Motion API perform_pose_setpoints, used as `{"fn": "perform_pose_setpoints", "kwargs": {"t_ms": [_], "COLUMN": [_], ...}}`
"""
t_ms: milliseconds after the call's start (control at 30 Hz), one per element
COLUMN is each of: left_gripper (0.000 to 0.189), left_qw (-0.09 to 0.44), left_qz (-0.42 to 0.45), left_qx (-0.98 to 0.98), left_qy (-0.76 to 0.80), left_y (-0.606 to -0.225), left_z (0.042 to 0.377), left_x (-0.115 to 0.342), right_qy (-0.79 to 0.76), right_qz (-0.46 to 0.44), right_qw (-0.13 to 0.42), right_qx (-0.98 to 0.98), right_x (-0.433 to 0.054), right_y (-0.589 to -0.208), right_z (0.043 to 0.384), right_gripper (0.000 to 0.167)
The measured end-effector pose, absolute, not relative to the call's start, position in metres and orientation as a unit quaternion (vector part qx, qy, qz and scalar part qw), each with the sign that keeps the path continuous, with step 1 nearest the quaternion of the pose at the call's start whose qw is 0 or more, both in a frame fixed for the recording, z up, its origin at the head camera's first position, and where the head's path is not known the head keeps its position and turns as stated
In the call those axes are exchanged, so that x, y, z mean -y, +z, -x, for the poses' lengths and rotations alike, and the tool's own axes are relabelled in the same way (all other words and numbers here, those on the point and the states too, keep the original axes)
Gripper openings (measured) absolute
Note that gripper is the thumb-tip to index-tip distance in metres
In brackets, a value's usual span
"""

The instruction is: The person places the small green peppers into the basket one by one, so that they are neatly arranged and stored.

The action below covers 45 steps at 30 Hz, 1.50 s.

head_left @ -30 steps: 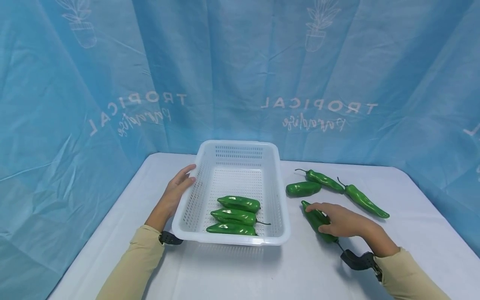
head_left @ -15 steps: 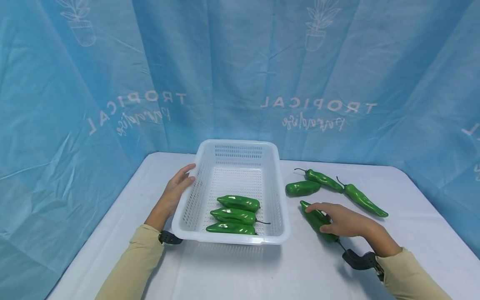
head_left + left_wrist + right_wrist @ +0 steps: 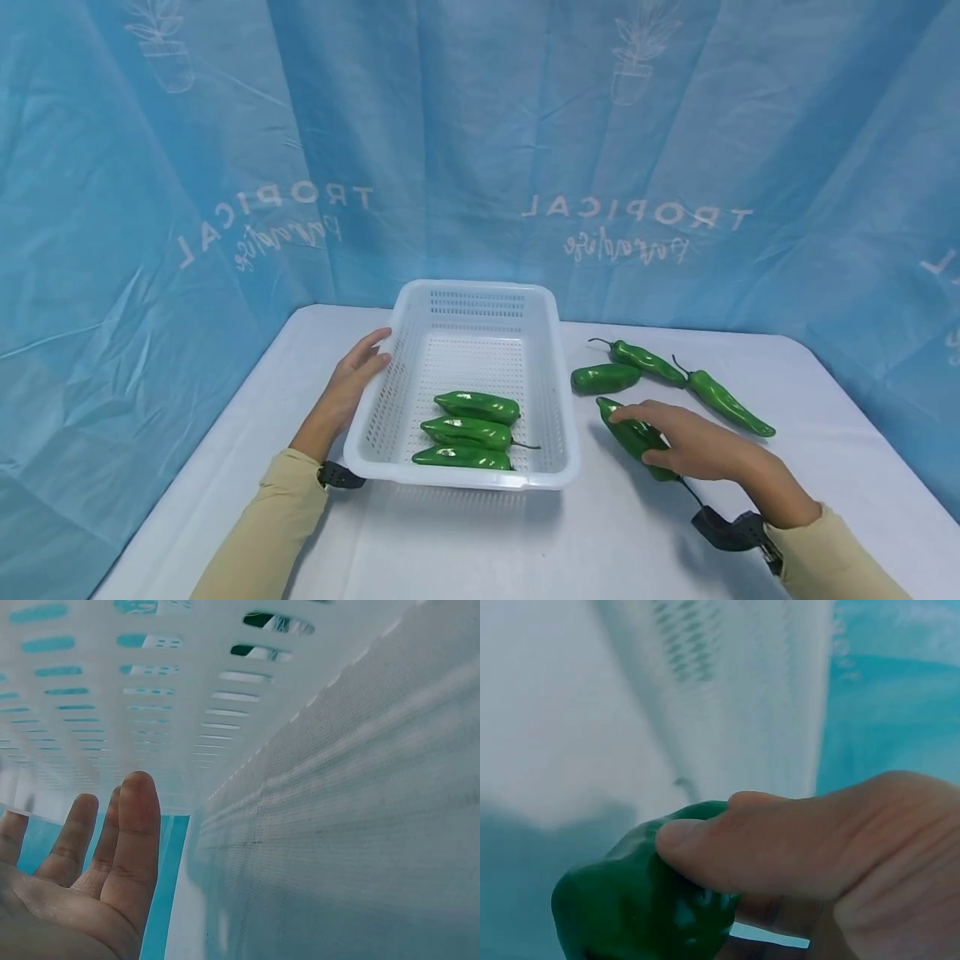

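A white perforated plastic basket [image 3: 566, 442] stands mid-table. Three green peppers lie side by side in its near half, the middle pepper [image 3: 468, 432] with a thin stem. My left hand [image 3: 347, 390] has its fingertips at the basket's left side; the left wrist view shows its fingers extended beside the slotted wall. To the basket's right, my right hand [image 3: 697, 442] pinches a large green pepper [image 3: 636, 438] between thumb and fingers, its tip pointing away and its stem toward the wrist. Close up in the right wrist view, the thumb [image 3: 705, 844] presses on this pepper's shiny side.
Behind the right hand lie a stubby green pepper [image 3: 606, 378], a stemmed pepper [image 3: 648, 362] and a longer, slimmer pepper [image 3: 729, 403]. A white cloth [image 3: 450, 558] covers the table. Blue printed curtains [image 3: 480, 167] hang at the back and sides.
The right hand's pepper has shifted slightly, its tip now a little farther away and to the left, while the right wrist has moved slightly rightward. The left hand and basket stay put.
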<state>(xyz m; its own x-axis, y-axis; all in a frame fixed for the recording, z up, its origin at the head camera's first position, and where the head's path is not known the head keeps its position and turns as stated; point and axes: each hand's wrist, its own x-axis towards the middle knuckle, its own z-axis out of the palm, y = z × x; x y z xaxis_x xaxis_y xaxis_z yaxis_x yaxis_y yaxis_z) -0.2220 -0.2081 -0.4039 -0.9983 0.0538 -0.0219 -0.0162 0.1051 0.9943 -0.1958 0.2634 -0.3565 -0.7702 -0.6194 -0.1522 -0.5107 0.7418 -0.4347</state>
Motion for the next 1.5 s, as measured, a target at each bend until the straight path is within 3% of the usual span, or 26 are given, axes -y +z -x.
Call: {"fn": "perform_pose_setpoints", "kwargs": {"t_ms": [333, 1500], "left_gripper": [0.057, 0.057], "left_qw": [0.027, 0.023], "left_qz": [-0.013, -0.012], "left_qx": [-0.741, -0.743], "left_qy": [0.671, 0.669], "left_y": [-0.403, -0.405], "left_z": [0.222, 0.222], "left_x": [0.207, 0.208], "right_qy": [-0.167, -0.089], "right_qz": [0.341, 0.374], "right_qw": [0.082, 0.106], "right_qx": [-0.922, -0.917], "right_x": [-0.257, -0.215], "right_y": [-0.325, -0.274], "right_z": [0.179, 0.196], "right_gripper": [0.058, 0.056]}}
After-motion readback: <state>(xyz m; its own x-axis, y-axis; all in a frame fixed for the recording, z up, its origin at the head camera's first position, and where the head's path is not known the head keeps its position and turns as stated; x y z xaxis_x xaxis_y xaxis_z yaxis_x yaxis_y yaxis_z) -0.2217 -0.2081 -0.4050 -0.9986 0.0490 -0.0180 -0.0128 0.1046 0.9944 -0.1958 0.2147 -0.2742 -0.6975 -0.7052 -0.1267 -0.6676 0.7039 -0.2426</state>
